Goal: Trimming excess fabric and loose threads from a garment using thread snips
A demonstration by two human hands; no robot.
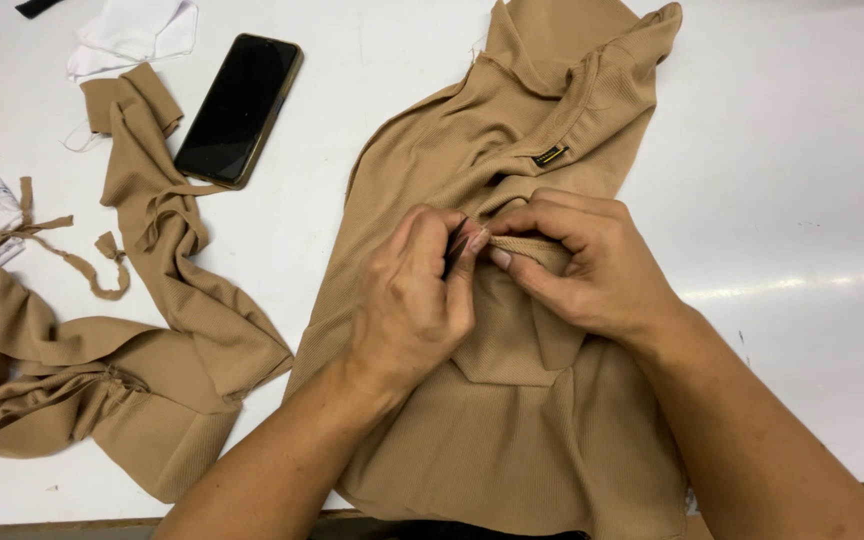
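Tan garment pinched between both hands' fingers

Both hands' grip on tan ribbed garment, white table.

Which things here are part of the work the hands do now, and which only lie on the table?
In the work:
- tan ribbed garment
- small dark tool, pinched in the left hand
- folded edge of the garment, held by the right hand

Lying about:
- black phone
- tan fabric pieces
- white cloth
- white table
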